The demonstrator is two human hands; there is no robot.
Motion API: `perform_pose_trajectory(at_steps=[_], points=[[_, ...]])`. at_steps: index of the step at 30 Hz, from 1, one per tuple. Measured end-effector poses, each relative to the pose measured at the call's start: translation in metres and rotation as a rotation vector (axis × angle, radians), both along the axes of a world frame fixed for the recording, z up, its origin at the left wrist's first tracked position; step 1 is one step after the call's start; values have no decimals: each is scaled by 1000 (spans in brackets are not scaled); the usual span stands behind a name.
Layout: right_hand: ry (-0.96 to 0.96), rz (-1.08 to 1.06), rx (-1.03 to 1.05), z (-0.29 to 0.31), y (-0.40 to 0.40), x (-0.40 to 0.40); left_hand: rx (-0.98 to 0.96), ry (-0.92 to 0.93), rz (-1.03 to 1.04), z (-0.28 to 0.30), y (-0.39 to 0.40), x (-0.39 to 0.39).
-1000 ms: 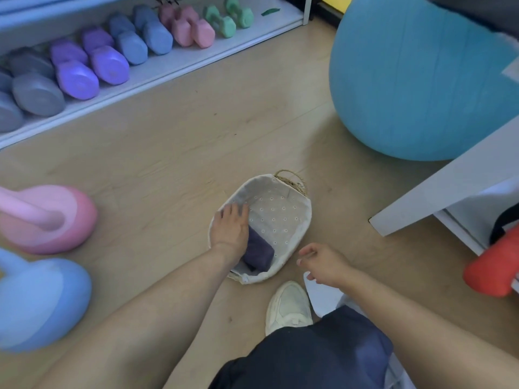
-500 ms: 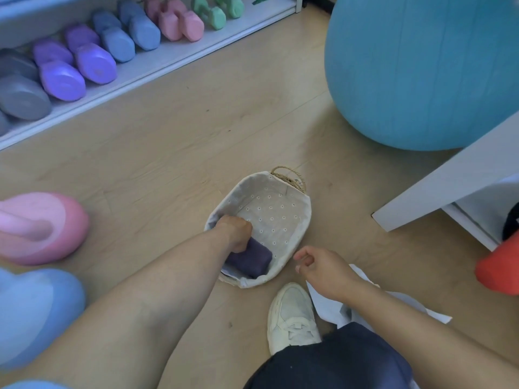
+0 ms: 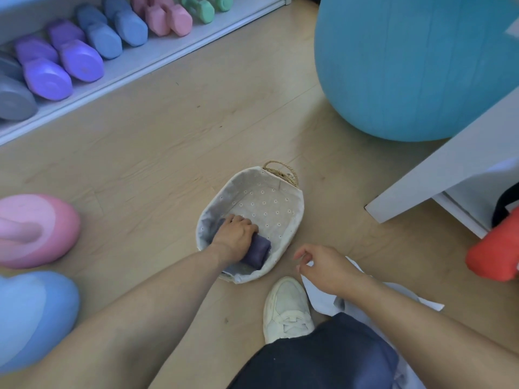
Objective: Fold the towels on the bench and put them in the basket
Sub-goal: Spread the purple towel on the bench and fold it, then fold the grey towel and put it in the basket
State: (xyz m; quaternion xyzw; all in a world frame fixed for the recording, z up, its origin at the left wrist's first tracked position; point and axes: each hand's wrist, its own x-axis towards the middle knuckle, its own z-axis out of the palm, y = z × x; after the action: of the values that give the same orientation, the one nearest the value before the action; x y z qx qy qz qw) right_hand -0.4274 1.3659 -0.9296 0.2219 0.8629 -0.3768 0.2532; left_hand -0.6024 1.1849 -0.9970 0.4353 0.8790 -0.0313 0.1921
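Observation:
A small oval basket [image 3: 292, 228] with a pale flowered lining and a woven handle stands on the wooden floor. A folded dark purple towel [image 3: 258, 252] lies in its near left end. My left hand [image 3: 234, 238] is inside the basket with its fingers curled over the towel. My right hand [image 3: 323, 266] hovers just right of the basket's near end, fingers loosely bent, holding nothing. A light cloth [image 3: 334, 299] lies on the floor under my right wrist. The white bench [image 3: 438, 169] juts in from the right.
A big teal exercise ball [image 3: 407, 66] sits behind the bench. Pink [image 3: 36, 231] and blue [image 3: 31, 315] kettlebells stand at the left. A low white shelf [image 3: 157, 54] of coloured dumbbells runs along the back. A red roll [image 3: 494, 254] is at the right edge. My white shoe [image 3: 286, 307] is near the basket.
My left hand went from lying flat on the towel to curling over it and pressing it deeper into the basket's near end. My right hand stayed in place.

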Motion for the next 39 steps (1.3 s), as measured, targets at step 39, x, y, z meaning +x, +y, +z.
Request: perform_pose_trajectory(at_steps=[39], points=[[941,-518,-163,234,52,149,281,-943,-126,349,161,136]])
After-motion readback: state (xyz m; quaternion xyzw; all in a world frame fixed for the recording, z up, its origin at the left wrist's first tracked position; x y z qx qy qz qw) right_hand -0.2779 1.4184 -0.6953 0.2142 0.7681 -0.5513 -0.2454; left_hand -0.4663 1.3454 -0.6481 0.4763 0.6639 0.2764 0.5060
